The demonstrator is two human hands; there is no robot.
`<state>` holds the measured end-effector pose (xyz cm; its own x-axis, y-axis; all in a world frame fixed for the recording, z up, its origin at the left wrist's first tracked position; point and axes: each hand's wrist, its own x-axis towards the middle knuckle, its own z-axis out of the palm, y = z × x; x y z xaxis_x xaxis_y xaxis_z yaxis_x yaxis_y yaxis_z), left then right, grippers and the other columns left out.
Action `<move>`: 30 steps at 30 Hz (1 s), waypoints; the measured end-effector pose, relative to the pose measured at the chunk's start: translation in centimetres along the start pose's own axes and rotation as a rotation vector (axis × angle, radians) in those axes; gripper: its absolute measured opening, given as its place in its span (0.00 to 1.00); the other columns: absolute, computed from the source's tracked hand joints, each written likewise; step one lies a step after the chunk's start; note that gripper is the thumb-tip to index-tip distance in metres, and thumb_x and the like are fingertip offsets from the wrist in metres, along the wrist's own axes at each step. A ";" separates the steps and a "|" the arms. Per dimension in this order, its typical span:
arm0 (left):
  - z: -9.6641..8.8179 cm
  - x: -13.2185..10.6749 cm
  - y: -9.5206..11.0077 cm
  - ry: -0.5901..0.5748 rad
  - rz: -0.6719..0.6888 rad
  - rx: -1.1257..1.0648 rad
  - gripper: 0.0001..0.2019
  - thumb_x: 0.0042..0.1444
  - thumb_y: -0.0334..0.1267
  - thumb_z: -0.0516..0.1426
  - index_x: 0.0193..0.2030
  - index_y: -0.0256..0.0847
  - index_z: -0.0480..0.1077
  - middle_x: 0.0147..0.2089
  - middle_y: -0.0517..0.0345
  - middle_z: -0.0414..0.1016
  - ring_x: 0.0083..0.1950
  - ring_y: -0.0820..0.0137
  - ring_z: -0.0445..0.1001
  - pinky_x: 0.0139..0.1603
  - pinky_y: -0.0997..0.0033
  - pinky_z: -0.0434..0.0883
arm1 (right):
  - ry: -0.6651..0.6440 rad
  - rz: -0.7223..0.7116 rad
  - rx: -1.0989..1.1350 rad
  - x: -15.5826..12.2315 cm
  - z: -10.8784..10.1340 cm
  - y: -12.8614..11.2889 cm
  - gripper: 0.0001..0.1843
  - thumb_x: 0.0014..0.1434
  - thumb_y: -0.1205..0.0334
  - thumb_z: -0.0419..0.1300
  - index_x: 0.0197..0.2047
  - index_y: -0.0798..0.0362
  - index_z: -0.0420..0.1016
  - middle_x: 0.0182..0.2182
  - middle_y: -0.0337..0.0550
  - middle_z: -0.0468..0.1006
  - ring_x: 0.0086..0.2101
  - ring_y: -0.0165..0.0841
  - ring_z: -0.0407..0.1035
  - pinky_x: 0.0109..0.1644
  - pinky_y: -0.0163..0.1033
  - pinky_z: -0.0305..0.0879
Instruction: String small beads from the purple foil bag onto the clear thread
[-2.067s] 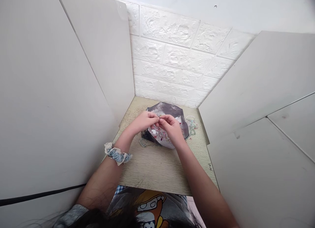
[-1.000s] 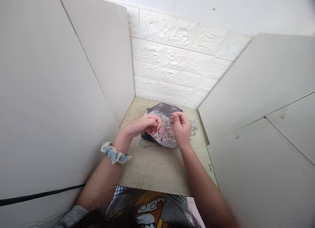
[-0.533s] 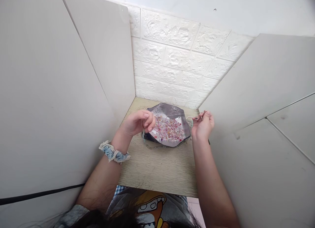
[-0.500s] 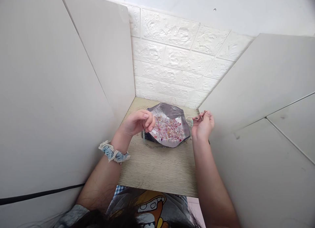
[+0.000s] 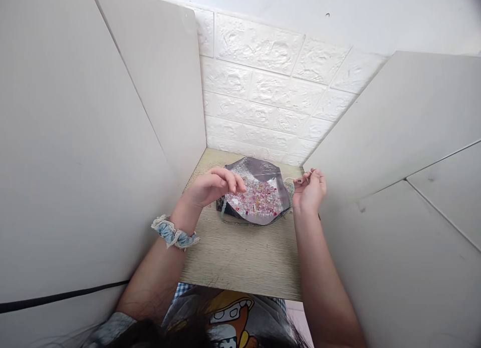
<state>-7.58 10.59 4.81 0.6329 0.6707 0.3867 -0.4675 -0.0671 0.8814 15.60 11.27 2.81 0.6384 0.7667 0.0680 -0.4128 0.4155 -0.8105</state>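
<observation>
A dark, shiny tray [image 5: 244, 166] full of small pink, white and red beads [image 5: 259, 200] lies on the pale wooden table [image 5: 240, 253]. My left hand [image 5: 212, 186] hovers over the tray's left edge with fingers loosely curled toward the beads. A thin clear thread [image 5: 268, 175] runs across the tray between both hands. Beside the tray's right edge, my right hand [image 5: 310, 190] is raised, its fingertips pinched on the thread's end. A blue scrunchie [image 5: 173, 233] is on my left wrist.
White panels [image 5: 82, 147] wall the small table on the left and right [image 5: 394, 137], and a white brick-pattern wall [image 5: 270, 87] closes the back. A strand of pale beads [image 5: 290, 184] lies by the tray's right side. A black cable [image 5: 56, 299] runs at the lower left.
My hands were together over the tray; the right hand has drawn away to the right, pulling the thread taut. The left hand's fingers have reached out over the beads.
</observation>
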 end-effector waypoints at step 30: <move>2.0 0.8 0.9 0.375 -0.058 0.229 0.18 0.54 0.48 0.45 0.34 0.38 0.69 0.33 0.56 0.71 0.33 0.74 0.67 0.33 0.75 0.64 | -0.906 -0.622 -0.698 -9.4 3.5 -5.6 0.08 0.57 0.66 0.48 0.27 0.53 0.62 0.28 0.39 0.68 0.30 0.27 0.63 0.34 0.35 0.59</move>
<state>-6.24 9.57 6.46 0.3668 0.8968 0.2475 -0.2624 -0.1556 0.9523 9.62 3.45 8.76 -0.1767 0.7084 0.6834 0.3898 0.6879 -0.6122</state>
